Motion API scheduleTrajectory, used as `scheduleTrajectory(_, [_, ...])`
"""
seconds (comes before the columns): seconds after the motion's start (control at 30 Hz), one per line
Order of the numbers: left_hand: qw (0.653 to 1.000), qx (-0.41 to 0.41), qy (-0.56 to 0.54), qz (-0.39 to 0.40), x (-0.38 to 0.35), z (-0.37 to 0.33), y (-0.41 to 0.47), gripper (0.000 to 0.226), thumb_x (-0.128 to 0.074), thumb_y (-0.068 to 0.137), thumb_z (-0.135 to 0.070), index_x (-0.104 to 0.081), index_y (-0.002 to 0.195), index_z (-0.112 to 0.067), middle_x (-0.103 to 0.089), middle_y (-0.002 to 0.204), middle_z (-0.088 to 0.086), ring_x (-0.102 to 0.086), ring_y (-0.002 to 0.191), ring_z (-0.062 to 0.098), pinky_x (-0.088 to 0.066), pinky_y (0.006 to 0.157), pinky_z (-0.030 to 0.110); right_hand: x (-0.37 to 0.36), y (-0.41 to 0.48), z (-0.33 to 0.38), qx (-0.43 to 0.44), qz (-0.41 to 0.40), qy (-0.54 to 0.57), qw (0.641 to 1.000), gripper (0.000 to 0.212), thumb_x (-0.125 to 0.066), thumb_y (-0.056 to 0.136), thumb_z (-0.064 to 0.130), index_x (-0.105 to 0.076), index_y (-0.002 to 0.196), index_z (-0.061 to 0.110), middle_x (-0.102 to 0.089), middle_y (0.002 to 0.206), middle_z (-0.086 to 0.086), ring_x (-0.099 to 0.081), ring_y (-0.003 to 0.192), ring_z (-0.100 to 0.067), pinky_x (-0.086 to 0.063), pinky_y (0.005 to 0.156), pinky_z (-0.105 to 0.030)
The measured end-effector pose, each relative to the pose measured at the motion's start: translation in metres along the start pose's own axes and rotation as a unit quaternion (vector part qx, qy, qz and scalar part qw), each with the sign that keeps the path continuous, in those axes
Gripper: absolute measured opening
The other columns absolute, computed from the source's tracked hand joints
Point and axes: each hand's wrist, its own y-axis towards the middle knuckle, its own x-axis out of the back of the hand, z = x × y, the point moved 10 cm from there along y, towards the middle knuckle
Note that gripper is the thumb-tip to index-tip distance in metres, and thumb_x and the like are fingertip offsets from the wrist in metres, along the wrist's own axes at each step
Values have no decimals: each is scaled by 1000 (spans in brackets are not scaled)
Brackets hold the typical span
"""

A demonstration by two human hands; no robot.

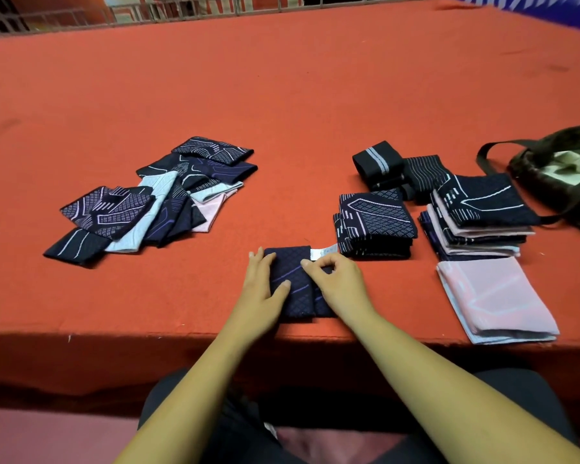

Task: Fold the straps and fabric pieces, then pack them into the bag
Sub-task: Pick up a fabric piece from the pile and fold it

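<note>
At the near edge of an orange-covered table (282, 95), a seated person works a dark navy fabric piece (293, 289) patterned with fine diamonds and purple lines. Left hand (265, 286) lies flat and spread on the cloth's left side, pinning it down. Right hand (335, 279) has thumb and forefinger pinched on the cloth near its upper right corner, just below a small white label (323, 253) that sticks out at the far edge; the other fingers are curled.

Just to the right, a pink folded square (496, 299) lies near the table's edge. Farther back sit two neat stacks of folded pieces, one dark (375, 222), one mixed dark and pink (479, 216), with rolled black straps (379, 162) behind them. On the far right, an olive bag (563, 172) lies open, its dark handle looping onto the table. Well apart on the left, a loose heap of unsorted pieces (154, 199) waits.

The cloth looks light, thin and limp, likely to slump unless held flat; corners and folded edges appear the surest places to grip. Folding seems partway done, packing not yet begun.
</note>
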Motion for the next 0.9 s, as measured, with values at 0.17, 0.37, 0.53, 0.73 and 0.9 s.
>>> scheduleTrajectory(0.17, [989,47,-138,-32,12,-4,1,44,-37,107,-21,-35,150,-19,-19,162,-7,-7,148,2,-5,106,3,-22,2,-2,-86,50,70,993,27,-79,79,29,-72,91,5,-68,87,-1,-62,80,-14,-51,77,-32])
scheduleTrajectory(0.37, [967,82,-227,-84,23,14,-3,31,-46,104,-21,-50,135,-24,-53,140,-4,-48,129,8,-34,104,9,-21,-8,11,-86,74,183,976,18,-68,88,11,-64,71,10,-63,69,0,-57,64,-11,-46,63,-27])
scheduleTrajectory(0.53, [889,134,-430,-85,18,30,2,31,-51,102,-18,-49,132,-9,-65,123,12,-66,105,18,-52,95,28,-9,-19,31,-42,120,277,952,11,-62,86,15,-58,76,12,-59,80,-10,-54,77,-20,-45,72,-34])
scheduleTrajectory(0.73, [860,113,-498,4,-1,4,1,52,-59,92,-29,-54,134,2,-61,132,21,-56,126,35,-42,109,48,1,-30,44,-29,127,277,952,21,-48,100,5,-56,81,13,-60,77,-1,-53,71,-11,-45,68,-28])
scheduleTrajectory(0.9, [893,103,-430,-84,1,-8,-4,21,-62,94,-13,-68,113,-7,-73,111,15,-68,98,24,-51,96,47,12,-34,40,-23,88,198,976,18,-49,100,22,-50,85,14,-53,80,-5,-50,74,-14,-44,71,-33])
